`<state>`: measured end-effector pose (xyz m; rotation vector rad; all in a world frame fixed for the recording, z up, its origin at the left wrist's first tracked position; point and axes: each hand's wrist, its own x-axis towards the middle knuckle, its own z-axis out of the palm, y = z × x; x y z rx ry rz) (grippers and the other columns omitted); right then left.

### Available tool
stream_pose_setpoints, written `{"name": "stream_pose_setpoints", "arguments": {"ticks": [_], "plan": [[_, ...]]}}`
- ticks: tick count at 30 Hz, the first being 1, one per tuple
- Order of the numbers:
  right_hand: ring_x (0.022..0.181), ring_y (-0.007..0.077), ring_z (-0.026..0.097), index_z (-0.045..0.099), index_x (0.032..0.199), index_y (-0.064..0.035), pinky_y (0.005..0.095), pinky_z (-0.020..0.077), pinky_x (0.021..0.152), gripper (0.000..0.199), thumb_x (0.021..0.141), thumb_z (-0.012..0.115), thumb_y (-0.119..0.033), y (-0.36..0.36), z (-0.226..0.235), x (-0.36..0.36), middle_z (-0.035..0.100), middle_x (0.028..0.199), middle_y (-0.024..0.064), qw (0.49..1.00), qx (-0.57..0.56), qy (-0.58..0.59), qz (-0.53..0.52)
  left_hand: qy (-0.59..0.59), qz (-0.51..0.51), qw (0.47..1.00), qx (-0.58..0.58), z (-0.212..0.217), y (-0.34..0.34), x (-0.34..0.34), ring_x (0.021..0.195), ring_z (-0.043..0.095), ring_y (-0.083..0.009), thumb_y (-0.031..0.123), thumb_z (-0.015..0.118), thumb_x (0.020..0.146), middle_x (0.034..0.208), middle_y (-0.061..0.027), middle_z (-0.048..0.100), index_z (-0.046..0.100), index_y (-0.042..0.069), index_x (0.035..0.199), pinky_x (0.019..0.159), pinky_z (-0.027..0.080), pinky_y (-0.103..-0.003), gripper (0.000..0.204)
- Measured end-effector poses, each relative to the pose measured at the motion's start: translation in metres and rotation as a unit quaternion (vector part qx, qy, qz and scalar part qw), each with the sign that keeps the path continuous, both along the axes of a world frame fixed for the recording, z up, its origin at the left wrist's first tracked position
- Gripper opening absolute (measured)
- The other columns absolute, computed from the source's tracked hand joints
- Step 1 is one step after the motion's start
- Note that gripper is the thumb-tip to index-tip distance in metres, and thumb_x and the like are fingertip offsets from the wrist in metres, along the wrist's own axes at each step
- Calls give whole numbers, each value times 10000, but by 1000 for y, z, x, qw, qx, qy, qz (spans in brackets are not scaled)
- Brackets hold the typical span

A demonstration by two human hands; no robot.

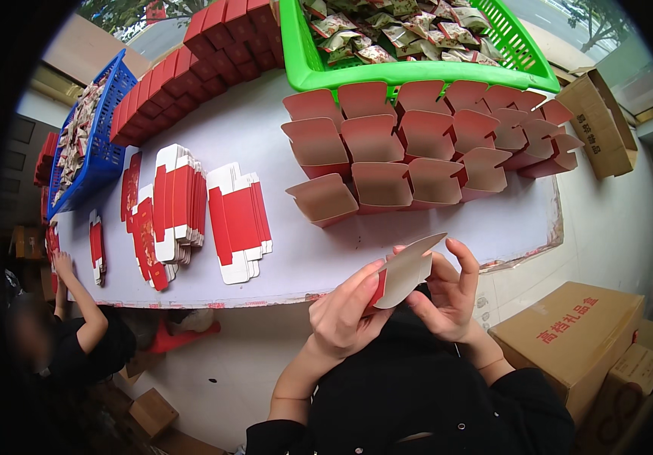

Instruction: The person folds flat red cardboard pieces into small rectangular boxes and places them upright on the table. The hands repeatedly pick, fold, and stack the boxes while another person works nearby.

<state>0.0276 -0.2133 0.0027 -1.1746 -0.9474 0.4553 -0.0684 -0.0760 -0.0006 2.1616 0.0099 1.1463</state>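
In front of my body, near the table's front edge, a small red carton [398,280] with a pale inside and a raised flap is tilted in my left hand [344,312]. The left fingers and thumb are closed around its red side. My right hand [447,297] is at the carton's right edge, its index finger raised and its thumb apart from the other fingers. Part of that hand's fingertips is hidden behind the flap. Beyond my hands, several open-topped red cartons [375,186] stand upright in rows, their pale flaps up.
Flat red-and-white carton blanks [239,220] lie stacked on the table [296,262]. Behind are a green basket [417,76] of small wrapped packets, closed red boxes [159,95] and a blue basket [106,129]. A co-worker's hand [62,265] is at far left. Cardboard boxes [569,334] stand right.
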Motion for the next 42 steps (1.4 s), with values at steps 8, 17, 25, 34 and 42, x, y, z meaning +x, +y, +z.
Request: {"name": "stream_pose_setpoints", "arguments": {"ticks": [8,17,25,34,42], "plan": [[1174,312,499,407,1295,59,362,414,962,428,890,524,-13,1,12,0,442,1288,242,991,-61,-106,-51,155,-138,973,-105,7,4,-4,980,567,-325,146,722,766,1216,-221,471,296,22,1378,756,514,-375,756],[932,260,566,516,1100,52,328,474,813,235,911,498,-85,12,6,-5,491,1180,242,989,-70,-91,-91,102,-159,957,-221,-7,-5,-10,941,508,-272,87,728,743,1112,-166,465,413,62,1189,778,460,-356,546],[952,291,576,487,936,27,381,479,856,89,905,447,-47,22,5,5,447,1192,280,983,-7,-130,-132,72,-54,991,-94,16,-7,4,976,550,-296,83,742,737,1178,-180,450,480,41,1108,774,508,-357,456],[996,284,552,464,1124,3,398,473,859,239,910,469,-103,24,-2,6,456,1090,182,992,101,-46,-63,80,-193,968,-141,0,-2,0,994,549,-284,12,691,769,1210,-222,429,100,78,1377,817,493,-375,851],[970,265,577,567,1082,25,340,473,845,243,876,585,-101,16,10,12,548,1116,190,995,-9,-88,-39,97,-175,970,-136,-2,3,-5,978,555,-283,-24,697,743,1202,-230,426,85,76,1397,809,498,-367,901]]}}
